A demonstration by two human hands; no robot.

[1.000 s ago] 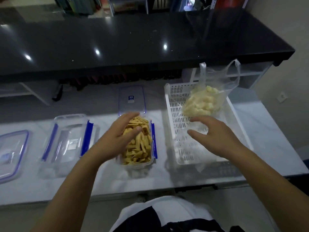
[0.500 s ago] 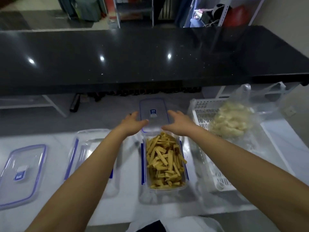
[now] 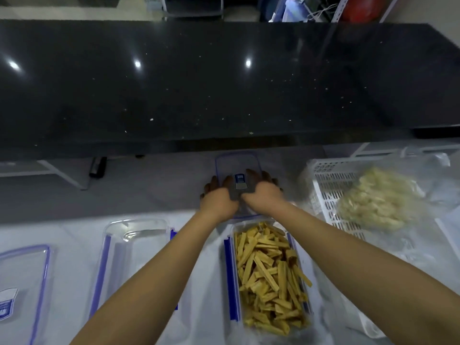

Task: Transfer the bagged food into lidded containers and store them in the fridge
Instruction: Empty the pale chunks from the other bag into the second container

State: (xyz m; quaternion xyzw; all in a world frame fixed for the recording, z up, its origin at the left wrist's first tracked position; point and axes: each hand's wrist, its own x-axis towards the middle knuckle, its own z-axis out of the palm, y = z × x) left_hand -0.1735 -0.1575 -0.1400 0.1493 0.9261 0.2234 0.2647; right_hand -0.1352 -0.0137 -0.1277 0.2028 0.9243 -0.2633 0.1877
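I see a long black counter (image 3: 224, 83) filling the upper half of my view, glossy, with light spots on it. Below it runs the white table (image 3: 74, 235) that carries everything I work with.

On the right of the table stands a white slotted basket (image 3: 331, 185). A clear bag (image 3: 378, 202) of pale food pieces lies in it, against its right side.

At centre, close to me, sits the open container (image 3: 270, 280), clear with blue clips, heaped with yellow strips. To its left stands an empty container (image 3: 134, 247) of the same kind. At the far left edge lies a spare lid (image 3: 22, 290), flat, with a label.

Just beyond the filled container is its lid (image 3: 237, 170), clear with a blue rim and a small label in the middle. Both hands are on its near end. My left hand (image 3: 219, 200) has its fingers curled round the left edge. My right hand (image 3: 262, 192) grips the right edge, fingers bent over the top. The two hands nearly touch each other. The near edge of the lid is just beside the far rim of the filled container; I cannot tell whether the lid is lifted off the table.
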